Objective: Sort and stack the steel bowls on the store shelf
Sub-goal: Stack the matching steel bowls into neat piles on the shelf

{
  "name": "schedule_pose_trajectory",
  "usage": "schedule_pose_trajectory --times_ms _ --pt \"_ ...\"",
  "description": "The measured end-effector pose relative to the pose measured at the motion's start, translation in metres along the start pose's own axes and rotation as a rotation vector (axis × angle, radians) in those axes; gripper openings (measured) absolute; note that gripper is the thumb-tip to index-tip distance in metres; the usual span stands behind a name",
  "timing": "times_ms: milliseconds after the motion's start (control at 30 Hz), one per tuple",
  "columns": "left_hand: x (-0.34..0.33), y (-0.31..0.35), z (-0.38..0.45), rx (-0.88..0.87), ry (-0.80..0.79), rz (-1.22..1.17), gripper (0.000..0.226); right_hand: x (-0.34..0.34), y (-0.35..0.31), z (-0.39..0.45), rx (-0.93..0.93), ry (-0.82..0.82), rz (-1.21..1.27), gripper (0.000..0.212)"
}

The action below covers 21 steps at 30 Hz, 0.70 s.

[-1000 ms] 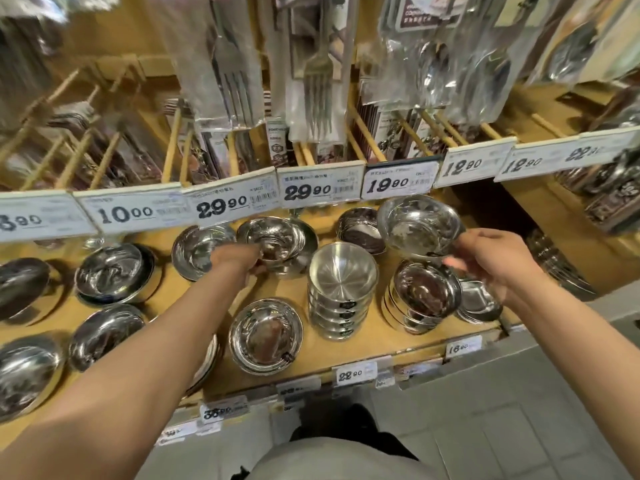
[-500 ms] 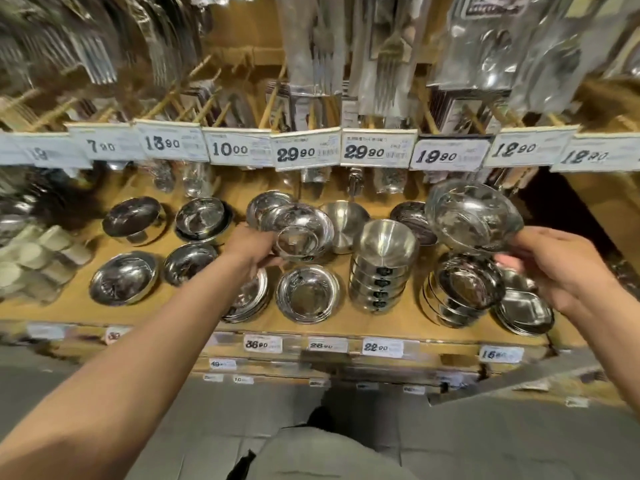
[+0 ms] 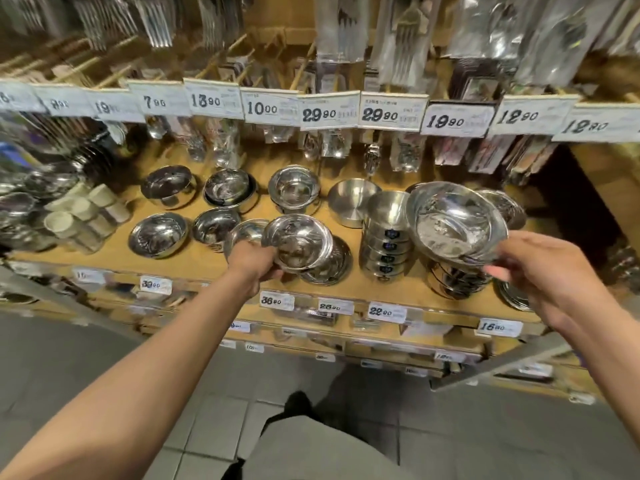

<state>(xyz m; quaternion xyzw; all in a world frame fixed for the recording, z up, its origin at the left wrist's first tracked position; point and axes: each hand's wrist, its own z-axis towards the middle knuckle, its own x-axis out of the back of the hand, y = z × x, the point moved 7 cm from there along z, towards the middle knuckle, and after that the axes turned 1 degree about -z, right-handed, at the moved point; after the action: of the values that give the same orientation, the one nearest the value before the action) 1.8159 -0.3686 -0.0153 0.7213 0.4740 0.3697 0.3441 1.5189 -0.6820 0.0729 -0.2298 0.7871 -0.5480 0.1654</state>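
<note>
**Two steel bowls held up over the store shelf**

The left hand [image 3: 251, 263] is gripping a small steel bowl [image 3: 298, 244] by its near rim, fingers curled under and thumb on the edge; the bowl is tilting toward the camera and hovering just above a flat-lying bowl [image 3: 329, 265] on the wooden shelf [image 3: 207, 268]; the right hand [image 3: 540, 271] is pinching the near rim of a larger steel bowl [image 3: 455, 223], fingers partly closed on the edge, and is holding it tilted above a short stack of bowls [image 3: 453, 282] at the right of the shelf.

Between the two held bowls a tall stack of straight-sided bowls [image 3: 386, 237] is standing, dark labels showing on its sides; behind that stack a single overturned bowl [image 3: 349, 206] is leaning with its base facing forward; further left, single bowls are sitting in two rows, among them a back-row bowl [image 3: 294, 188], a nested pair [image 3: 230, 190], a footed bowl [image 3: 168, 185] and a wide front bowl [image 3: 157, 235]; beside those, at the left edge, white cups [image 3: 83, 213] are lying in a cluster.

Above the shelf a row of price tags [image 3: 329, 112] is running across the view; packaged cutlery [image 3: 401, 36] is hanging on pegs over them, blurred; smaller tags [image 3: 277, 301] are lining the shelf's front edge; below, a grey tiled floor [image 3: 450, 427] is showing.
</note>
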Motion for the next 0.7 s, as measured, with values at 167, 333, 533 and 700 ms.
schedule_pose_trajectory --times_ms 167,333,533,700 --pt "0.025 0.005 0.012 -0.011 0.012 -0.057 0.012 -0.031 0.016 -0.019 -0.027 -0.059 -0.042 0.016" --pt "0.067 0.016 0.042 -0.001 -0.012 -0.076 0.004 -0.096 0.033 -0.035 -0.017 -0.149 -0.057 0.017" --pt "0.125 0.024 0.073 0.003 -0.050 -0.085 0.018 -0.186 0.056 -0.037 -0.075 -0.142 -0.022 0.012" --pt "0.124 0.024 0.085 -0.016 -0.191 -0.039 0.018 -0.234 0.076 -0.030 -0.093 -0.065 0.003 0.014"
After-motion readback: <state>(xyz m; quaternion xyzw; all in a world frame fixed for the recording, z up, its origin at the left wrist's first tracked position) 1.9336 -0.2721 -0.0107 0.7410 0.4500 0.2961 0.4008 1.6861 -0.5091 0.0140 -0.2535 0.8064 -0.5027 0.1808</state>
